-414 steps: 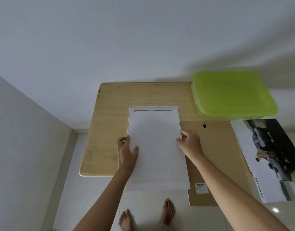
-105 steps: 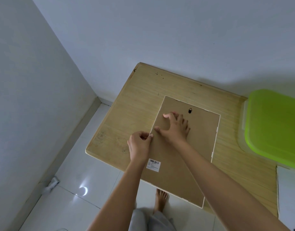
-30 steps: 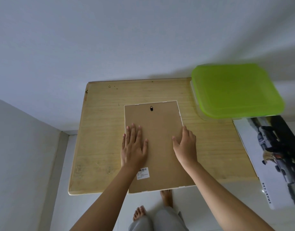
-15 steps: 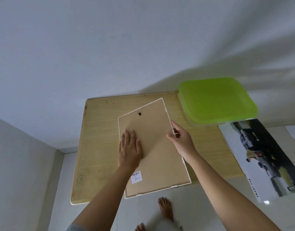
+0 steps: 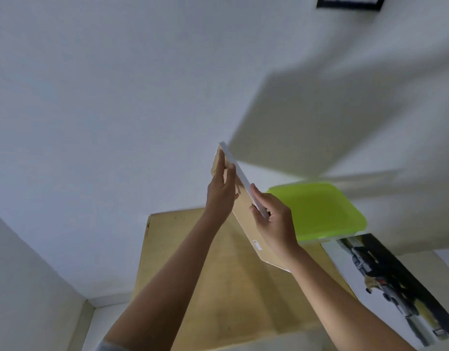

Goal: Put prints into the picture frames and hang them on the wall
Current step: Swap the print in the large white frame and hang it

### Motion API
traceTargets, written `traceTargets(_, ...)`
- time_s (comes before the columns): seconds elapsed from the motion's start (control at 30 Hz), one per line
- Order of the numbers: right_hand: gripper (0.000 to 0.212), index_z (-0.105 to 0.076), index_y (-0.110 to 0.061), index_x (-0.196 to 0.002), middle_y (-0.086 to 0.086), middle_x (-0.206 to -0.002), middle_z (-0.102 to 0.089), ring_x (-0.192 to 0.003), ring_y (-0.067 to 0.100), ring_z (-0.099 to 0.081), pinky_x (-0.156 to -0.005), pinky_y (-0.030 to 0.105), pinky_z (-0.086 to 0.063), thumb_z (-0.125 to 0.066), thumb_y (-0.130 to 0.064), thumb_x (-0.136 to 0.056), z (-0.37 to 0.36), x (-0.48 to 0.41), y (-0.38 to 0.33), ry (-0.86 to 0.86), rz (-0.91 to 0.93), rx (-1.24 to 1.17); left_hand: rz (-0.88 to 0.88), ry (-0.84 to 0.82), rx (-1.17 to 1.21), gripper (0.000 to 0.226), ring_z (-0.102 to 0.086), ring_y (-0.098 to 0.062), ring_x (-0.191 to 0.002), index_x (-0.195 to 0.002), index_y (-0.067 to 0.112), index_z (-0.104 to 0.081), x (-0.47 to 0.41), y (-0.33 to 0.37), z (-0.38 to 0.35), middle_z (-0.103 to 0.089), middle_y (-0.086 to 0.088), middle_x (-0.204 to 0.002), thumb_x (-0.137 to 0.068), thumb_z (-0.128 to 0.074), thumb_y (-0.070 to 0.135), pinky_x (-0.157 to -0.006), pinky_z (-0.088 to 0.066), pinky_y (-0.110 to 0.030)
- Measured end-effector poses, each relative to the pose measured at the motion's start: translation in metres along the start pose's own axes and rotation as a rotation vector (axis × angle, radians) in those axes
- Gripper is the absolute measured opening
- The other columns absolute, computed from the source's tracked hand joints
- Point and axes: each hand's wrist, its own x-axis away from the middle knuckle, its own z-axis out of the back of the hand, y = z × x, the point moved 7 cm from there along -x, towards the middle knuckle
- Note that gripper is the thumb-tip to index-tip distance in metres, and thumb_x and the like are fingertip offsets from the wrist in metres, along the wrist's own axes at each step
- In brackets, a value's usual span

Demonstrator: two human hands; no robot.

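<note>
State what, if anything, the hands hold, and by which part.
Both hands hold the picture frame: the left hand pinches its upper end, and the right hand grips its white edge lower down.

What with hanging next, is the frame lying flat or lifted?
Lifted and tilted: the left hand and right hand hold the frame above the table.

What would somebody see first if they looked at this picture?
Probably the frame, held up tilted above the table in the middle. The left hand is on its brown back and the right hand grips its white edge. Next comes the bright green box on the right, with a car print at the lower right.
</note>
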Motion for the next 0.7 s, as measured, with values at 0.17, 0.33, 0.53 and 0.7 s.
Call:
traceTargets(0.17,0.051,-0.053,-0.009,-0.129,0.001,-0.091,-0.067,-0.074,0.016,-0.057,-0.064,0.024,-0.048,-0.058,0.002,-0.079,0.011,-0.007,-0.033,0.050,0.195,0.215,-0.073,0.065,0.058,0.069,-0.061,-0.009,-0.090,-0.142,0.048,-0.009,0.006,0.039,0.004,-0.049,0.004,-0.115,-0.092,-0.054,0.035,-0.066,-0.058,-0.032)
traceTargets(0.33,0.056,-0.047,-0.011,-0.134,0.002,-0.099,-0.065,-0.079,0.017,-0.057,-0.065,0.025,-0.048,-0.058,0.001,-0.079,0.011,-0.011,-0.049,0.049,0.246,0.285,-0.140,0.127,-0.032,0.080,-0.063,-0.021,-0.083,-0.145,0.043,-0.001,0.003,0.063,0.015,-0.051,0.002,-0.109,-0.091,-0.057,0.023,-0.069,-0.058,-0.042)
traceTargets(0.53,0.053,-0.035,-0.015,-0.142,0.004,-0.138,-0.047,-0.125,0.010,-0.044,-0.105,0.020,-0.036,-0.052,-0.023,-0.092,-0.008,0.000,-0.070,-0.227,0.300,0.057,-0.205,0.199,-0.178,0.066,-0.051,-0.015,-0.066,-0.148,0.028,-0.001,-0.001,0.079,0.040,-0.045,0.014,-0.075,-0.096,-0.041,0.015,-0.064,-0.050,-0.037)
traceTargets(0.7,0.042,-0.045,-0.013,-0.134,0.000,-0.137,-0.047,-0.127,0.009,-0.044,-0.109,0.024,-0.034,-0.047,-0.024,-0.093,0.005,-0.024,-0.053,-0.144,0.160,-0.073,-0.276,0.201,-0.114,0.064,-0.060,-0.023,-0.084,-0.147,0.030,-0.011,-0.004,0.093,0.069,-0.059,0.010,-0.092,-0.093,-0.044,0.024,-0.082,-0.051,-0.049)
